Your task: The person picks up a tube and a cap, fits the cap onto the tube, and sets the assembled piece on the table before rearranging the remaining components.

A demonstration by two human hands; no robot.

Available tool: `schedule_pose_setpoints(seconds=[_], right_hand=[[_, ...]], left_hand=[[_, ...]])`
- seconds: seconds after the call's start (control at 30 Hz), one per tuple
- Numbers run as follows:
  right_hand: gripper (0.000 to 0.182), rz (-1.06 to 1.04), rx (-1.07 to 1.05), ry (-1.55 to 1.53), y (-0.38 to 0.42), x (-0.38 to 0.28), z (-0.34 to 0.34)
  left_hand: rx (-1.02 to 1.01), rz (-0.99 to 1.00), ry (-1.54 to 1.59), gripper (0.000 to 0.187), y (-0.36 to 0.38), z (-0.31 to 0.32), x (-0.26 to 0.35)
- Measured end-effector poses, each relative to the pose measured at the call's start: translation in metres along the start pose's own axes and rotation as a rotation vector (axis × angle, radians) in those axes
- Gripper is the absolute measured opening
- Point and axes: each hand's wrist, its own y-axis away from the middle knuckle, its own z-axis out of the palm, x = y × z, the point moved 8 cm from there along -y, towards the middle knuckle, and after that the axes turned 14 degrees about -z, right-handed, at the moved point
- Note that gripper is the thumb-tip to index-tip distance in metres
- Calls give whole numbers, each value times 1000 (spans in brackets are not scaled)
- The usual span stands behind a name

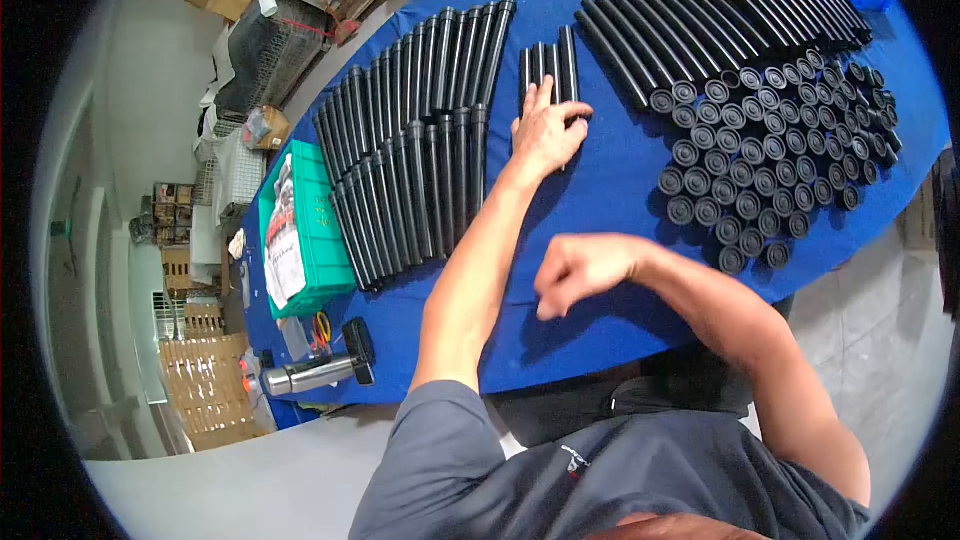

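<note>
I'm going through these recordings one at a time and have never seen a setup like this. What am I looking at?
There is no machine here: these are a person's own two bare hands. The single picture comes from a camera worn on the head, looking forward and down, and the view looks strongly curved.

The surface is a table with a blue cloth. The left hand is spread over a small group of black tubes. The right hand is curled nearer the body and blurred, so I can't tell whether it holds anything.

Two rows of black tubes lie to the left, beside a green crate. To the right are more tubes and many round black pieces.
</note>
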Motion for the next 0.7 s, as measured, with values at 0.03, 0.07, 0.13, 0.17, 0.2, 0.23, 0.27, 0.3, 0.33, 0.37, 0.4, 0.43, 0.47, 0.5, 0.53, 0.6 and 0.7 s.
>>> schedule_pose_setpoints(seconds=[0.03,0.07,0.13,0.17,0.2,0.23,0.27,0.3,0.33,0.37,0.4,0.43,0.47,0.5,0.53,0.6,0.7], right_hand=[[30,0,117,-87,7,-4,-13],[29,89,214,-84,18,-4,-29],[26,-99,549,-222,35,3,-59],[27,-129,703,-38,32,-11,-65],[29,-127,861,156,31,-24,-69],[30,-56,956,407,38,-21,-73],[24,-89,955,785,39,-30,-71],[24,-70,878,1023,37,-34,-65],[30,-115,826,1165,32,-38,-58],[36,-160,763,1308,26,-41,-51],[44,-114,732,1321,24,-33,-47],[48,-119,671,1361,22,-21,-44],[49,-39,503,1385,19,-1,-40],[51,40,335,1403,17,15,-35],[52,95,248,1380,15,22,-31],[51,66,283,1391,14,27,-30],[46,31,303,1367,14,23,-29]], left_hand=[[9,-1,2,36,21,2,-2],[19,-17,23,33,42,5,-4],[61,19,21,37,94,12,-10],[127,61,22,39,121,16,-13],[65,-21,89,40,144,12,-6],[-3,-99,153,41,168,6,5],[54,-88,52,39,192,5,10],[113,-76,-47,38,216,4,15],[132,-66,-56,37,237,3,19],[155,-57,-62,36,254,2,23],[121,-108,-63,35,267,5,24],[92,-135,-75,38,278,8,24],[85,-74,-46,40,286,9,24],[80,-12,-17,43,292,8,21],[83,21,-9,45,296,6,19],[87,81,3,49,304,2,17],[187,203,87,50,306,13,4]])
